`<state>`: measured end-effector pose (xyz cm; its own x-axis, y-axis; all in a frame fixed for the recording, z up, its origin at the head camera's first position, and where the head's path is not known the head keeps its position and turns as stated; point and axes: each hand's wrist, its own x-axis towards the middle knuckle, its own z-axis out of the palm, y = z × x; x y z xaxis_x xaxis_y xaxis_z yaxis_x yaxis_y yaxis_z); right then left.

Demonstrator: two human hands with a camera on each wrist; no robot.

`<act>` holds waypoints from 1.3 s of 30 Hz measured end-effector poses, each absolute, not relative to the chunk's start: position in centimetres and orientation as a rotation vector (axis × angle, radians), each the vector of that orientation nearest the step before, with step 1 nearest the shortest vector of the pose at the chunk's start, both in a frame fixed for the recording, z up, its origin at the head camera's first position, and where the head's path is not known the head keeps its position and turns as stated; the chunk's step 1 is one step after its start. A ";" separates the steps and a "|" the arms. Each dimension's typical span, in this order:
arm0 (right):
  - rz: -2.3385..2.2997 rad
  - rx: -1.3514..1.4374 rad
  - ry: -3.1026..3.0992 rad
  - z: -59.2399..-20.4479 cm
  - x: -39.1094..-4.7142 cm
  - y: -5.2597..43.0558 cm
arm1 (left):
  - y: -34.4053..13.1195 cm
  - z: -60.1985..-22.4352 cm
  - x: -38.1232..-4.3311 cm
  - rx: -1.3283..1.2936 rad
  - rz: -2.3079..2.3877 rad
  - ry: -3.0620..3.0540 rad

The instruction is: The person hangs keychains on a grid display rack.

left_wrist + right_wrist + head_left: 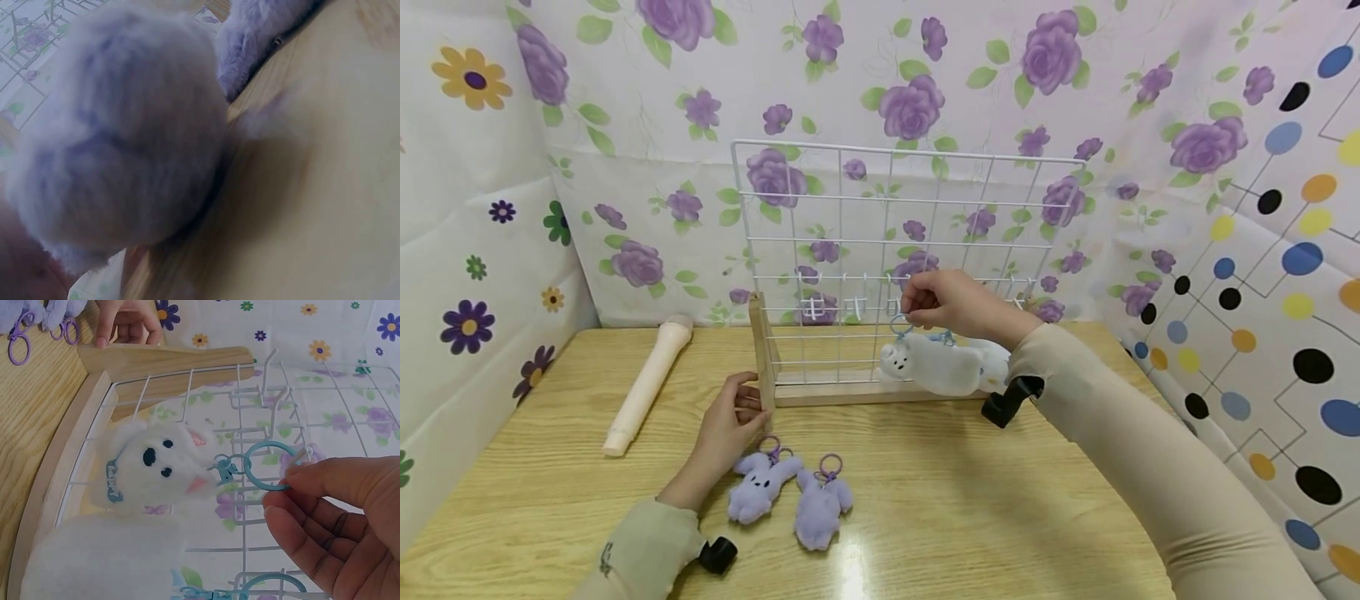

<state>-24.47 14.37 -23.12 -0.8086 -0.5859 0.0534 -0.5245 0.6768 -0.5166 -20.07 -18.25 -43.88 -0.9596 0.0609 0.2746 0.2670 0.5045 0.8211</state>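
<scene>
My right hand (958,304) pinches the blue key ring (269,445) of a white plush keychain (153,459) between thumb and fingertips. The plush has a small dark-eyed face and hangs before the white wire rack (812,198). The ring is at a hook tip (303,455); whether it is threaded on, I cannot tell. A second white plush (991,360) hangs beside it, partly behind my wrist; its blue ring (275,582) is on another hook. With curled fingers my left hand (726,429) grips the rack's wooden side foot (763,354).
Two lilac plush keychains, one (758,486) face up and another (820,512), lie near my left hand with purple rings. A pale tube (647,387) lies at the left of the wooden table (940,475). Bare hooks (853,304) line the rack's left part. Patterned cloth surrounds the table.
</scene>
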 end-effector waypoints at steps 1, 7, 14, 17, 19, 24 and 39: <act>-0.795 -0.926 2.772 -23.1 -24.5 14.4 | -18.2 -43.9 -20.1 -0.280 -1.441 -2.534; -0.789 -0.926 2.783 -23.2 -24.5 14.3 | -18.2 -43.9 -20.1 -0.280 -1.430 -2.533; -0.806 -0.919 2.781 -23.2 -24.4 14.4 | -18.2 -44.0 -19.9 -0.274 -1.427 -2.544; -0.803 -0.933 2.795 -23.1 -24.4 14.5 | -18.2 -44.0 -19.9 -0.279 -1.423 -2.543; -0.796 -0.941 2.809 -23.0 -24.3 14.7 | -18.2 -44.0 -19.9 -0.282 -1.414 -2.539; -0.818 -0.932 2.839 -22.7 -24.0 14.9 | -18.2 -44.1 -20.0 -0.288 -1.396 -2.532; -1.176 -0.962 2.789 -22.8 -22.2 15.3 | -18.4 -44.2 -20.1 -0.300 -1.421 -2.534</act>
<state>-22.21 15.32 -22.80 -0.8159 -0.5194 0.2542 -0.5446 0.5424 -0.6397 -20.14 -18.38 -44.23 -0.9549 0.0693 0.2887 0.2825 0.5118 0.8114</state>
